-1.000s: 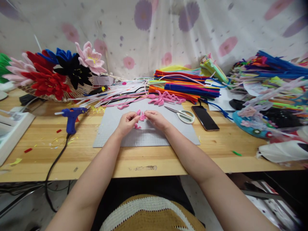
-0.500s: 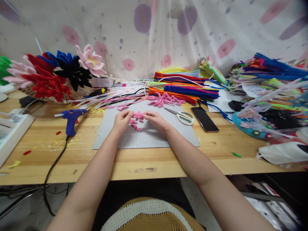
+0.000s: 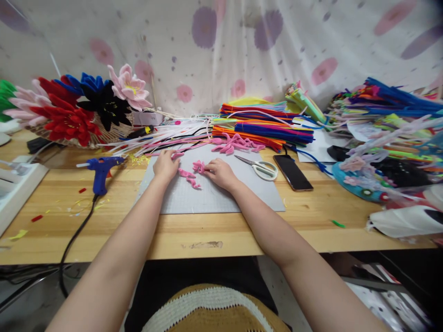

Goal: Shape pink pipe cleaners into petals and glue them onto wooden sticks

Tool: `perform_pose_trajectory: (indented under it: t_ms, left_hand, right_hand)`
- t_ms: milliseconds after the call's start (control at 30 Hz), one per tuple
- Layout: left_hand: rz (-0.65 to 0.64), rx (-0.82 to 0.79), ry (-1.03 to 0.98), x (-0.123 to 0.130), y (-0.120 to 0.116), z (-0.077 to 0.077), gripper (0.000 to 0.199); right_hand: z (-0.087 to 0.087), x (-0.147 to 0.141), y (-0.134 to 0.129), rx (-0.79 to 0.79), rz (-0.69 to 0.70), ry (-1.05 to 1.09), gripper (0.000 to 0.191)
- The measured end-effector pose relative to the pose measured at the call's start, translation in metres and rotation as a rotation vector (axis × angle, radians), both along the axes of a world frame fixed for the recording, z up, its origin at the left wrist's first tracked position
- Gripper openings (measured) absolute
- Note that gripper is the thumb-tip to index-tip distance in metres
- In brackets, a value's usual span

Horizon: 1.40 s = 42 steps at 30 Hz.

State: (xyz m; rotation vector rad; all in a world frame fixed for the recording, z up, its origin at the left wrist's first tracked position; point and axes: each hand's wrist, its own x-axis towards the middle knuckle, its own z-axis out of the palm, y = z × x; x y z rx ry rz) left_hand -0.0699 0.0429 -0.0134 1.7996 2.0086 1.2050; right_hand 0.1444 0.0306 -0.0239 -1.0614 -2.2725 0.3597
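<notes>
Patterned curtain closes off the back of the work area; before it stands a wooden worktop bearing a grey cutting mat. Right hand: over the mat, narrow grip, fingertips closed on a curled pink piece near the mat's middle. Left hand: at the mat's far left part, fingers bent down beside a small pink petal; whether that grip holds it cannot be told. Between the hands, two loose pink pieces, an upper twisted piece and a lower twisted piece, lie close together on the mat. Progress, as judged: bending is done on the pieces inspected, including a pink heap at the mat's far edge; the pieces between the hands look separate, so joining and final arrangement appear outstanding. Bundled stems behind are straight and unworked. Scissors lie on the mat's right side, out of both hands, with a phone just beyond. A blue glue gun rests well left, not in use. Completed fuzzy flowers stand at far left.
</notes>
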Motion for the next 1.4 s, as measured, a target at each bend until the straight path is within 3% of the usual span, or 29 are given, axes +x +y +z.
perform_pose_trajectory:
  t_ms: [133,233,300,467,567,667,867,1033,1133,1400]
  left_hand:
    - [0.030,0.008,-0.115,0.000,0.009,0.002,0.014]
    - [0.049,-0.017,-0.474,0.002,0.005,0.017,0.018]
    - [0.041,-0.163,-0.897,0.009,-0.003,0.030,0.016]
    - [-0.203,-0.493,-1.346,0.039,-0.031,0.047,0.008]
    - [-0.352,-0.538,-1.359,0.053,-0.043,0.043,0.005]
    - [-0.461,-0.466,-1.278,0.057,-0.051,0.037,0.010]
    - [-0.473,-0.278,-0.943,0.054,-0.059,0.035,0.026]
    - [-0.469,-0.313,-0.943,0.054,-0.059,0.030,0.029]
    - [-0.483,-0.326,-0.988,0.055,-0.058,0.027,0.030]
    - [-0.460,-0.369,-1.243,0.063,-0.055,0.023,0.032]
  right_hand:
    - [0.003,-0.002,-0.002,0.021,-0.046,-0.037,0.016]
    - [0.005,-0.004,-0.005,0.042,-0.092,0.009,0.015]
    - [0.007,-0.006,-0.008,0.072,-0.117,0.098,0.017]
    - [0.012,-0.016,-0.020,0.041,-0.093,0.376,0.029]
    - [0.012,-0.020,-0.023,-0.021,-0.064,0.430,0.028]
    - [0.011,-0.020,-0.021,-0.085,-0.060,0.405,0.016]
    - [0.014,-0.019,-0.017,-0.369,0.109,0.490,0.022]
    - [0.020,-0.016,-0.022,-0.651,0.322,0.650,0.028]
    - [0.021,-0.016,-0.022,-0.633,0.310,0.664,0.028]
    - [0.021,-0.020,-0.020,-0.389,0.195,0.652,0.027]
